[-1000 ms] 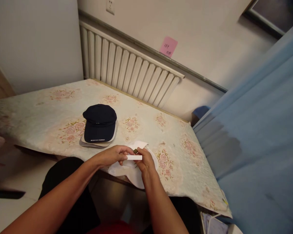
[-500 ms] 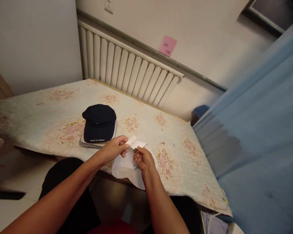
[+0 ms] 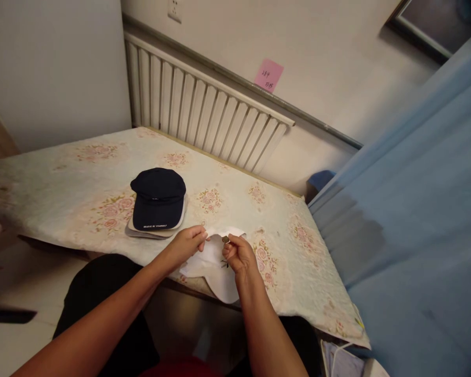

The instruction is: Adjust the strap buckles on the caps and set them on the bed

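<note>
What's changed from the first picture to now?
The hands have drawn apart: left hand slightly left, right hand rightward, carrying the small brownish piece in its grip. The white strip that spanned them is no longer clearly visible; can't tell if it was let go. White cap shifted slightly right.

Unchanged: navy cap on its stack, pink note on the wall.

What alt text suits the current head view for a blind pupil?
A person's right hand pinches a small brownish piece over a white cap; the left hand is alongside, its hold unclear. To the left, a navy cap tops paler brims on flowered cloth.
</note>
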Demonstrator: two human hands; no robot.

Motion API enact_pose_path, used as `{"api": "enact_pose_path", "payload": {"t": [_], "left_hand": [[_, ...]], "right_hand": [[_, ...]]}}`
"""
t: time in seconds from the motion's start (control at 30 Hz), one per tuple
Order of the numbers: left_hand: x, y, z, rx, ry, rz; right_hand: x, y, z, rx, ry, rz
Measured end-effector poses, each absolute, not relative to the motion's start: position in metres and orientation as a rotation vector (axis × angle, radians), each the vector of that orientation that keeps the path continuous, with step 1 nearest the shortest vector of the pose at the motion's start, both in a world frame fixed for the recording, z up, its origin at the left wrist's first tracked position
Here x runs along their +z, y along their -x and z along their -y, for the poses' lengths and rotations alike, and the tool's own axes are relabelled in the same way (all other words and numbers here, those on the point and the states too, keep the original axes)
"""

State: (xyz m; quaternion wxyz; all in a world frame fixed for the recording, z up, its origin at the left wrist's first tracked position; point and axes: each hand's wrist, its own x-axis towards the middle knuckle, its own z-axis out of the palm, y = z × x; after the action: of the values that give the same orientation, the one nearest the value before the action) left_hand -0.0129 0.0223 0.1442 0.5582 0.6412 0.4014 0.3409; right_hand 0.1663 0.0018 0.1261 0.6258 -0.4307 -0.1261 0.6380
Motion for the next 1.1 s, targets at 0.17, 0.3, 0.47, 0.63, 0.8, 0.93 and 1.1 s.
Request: {"api": "enact_pose_path", "payload": {"t": [0.17,0.3,0.47,0.63,0.8,0.93,1.1], "left_hand": [[0.126,0.000,-0.021,0.767,-1.650,-1.023],[0.111,-0.005,-0.022,0.746,-1.622,-1.078],[0.101,-0.006,-0.023,0.722,-1.581,-1.099],[0.103,-0.007,-0.023,0.717,-1.564,-1.094],[0.104,-0.008,-0.023,0.706,-1.566,-1.091],[0.106,-0.008,-0.022,0.700,-1.570,-1.088],[0.110,-0.007,-0.021,0.696,-1.573,-1.076]], "right_hand": [[0.126,-0.160,-0.002,1.478,1.000,0.279],[0.123,-0.157,-0.003,1.493,1.016,0.263],[0.119,-0.155,-0.005,1.493,1.013,0.256],[0.117,-0.155,-0.006,1.485,1.013,0.274],[0.117,-0.153,-0.005,1.466,1.014,0.315],[0.117,-0.153,-0.004,1.446,1.014,0.350],[0.118,-0.152,-0.004,1.434,1.015,0.382]]}}
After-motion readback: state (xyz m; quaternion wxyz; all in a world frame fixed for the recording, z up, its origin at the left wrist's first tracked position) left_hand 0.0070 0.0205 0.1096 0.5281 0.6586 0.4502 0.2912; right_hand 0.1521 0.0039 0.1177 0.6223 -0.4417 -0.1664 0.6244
